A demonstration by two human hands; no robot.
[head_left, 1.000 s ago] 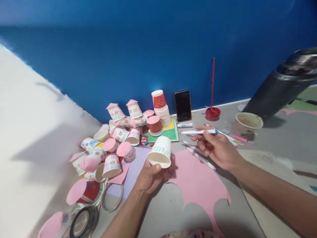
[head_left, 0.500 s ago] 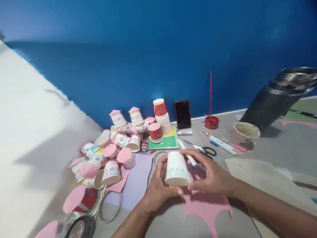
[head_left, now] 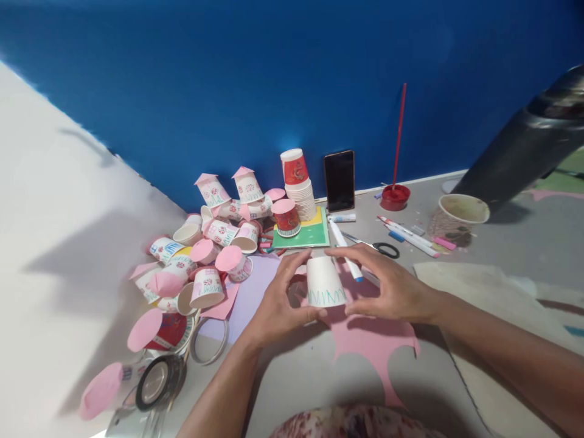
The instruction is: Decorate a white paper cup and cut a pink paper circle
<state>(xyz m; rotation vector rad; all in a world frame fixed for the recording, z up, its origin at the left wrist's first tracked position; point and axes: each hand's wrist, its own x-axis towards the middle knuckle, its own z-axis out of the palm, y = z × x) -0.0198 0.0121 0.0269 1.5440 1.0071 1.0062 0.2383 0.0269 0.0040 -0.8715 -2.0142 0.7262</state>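
Observation:
A white paper cup (head_left: 325, 281) with a green zigzag drawn round its rim is upside down between my hands. My left hand (head_left: 285, 292) curves round the cup's left side, thumb near the rim. On the other side, my right hand (head_left: 387, 283) holds the cup with fingers near its base and thumb by the rim. A white marker (head_left: 343, 246) with a blue end slants across the right fingers and seems tucked between them. Below lies pink paper (head_left: 365, 337) with rounded cut-outs.
Decorated paper cups (head_left: 207, 288), several with pink paper tops, crowd the left. Behind are a cup stack (head_left: 301, 201), a phone (head_left: 340, 180) and a red pot (head_left: 395, 198). Scissors (head_left: 385, 249), markers (head_left: 413, 238), another cup (head_left: 460, 222) and a dark flask (head_left: 515, 146) are rightward. Tape rolls (head_left: 210, 340) lie left.
The view has tilted down, so the table's things sit higher in the picture. Both hands stay around the cup, which looks slightly more upright, its rim still downward.

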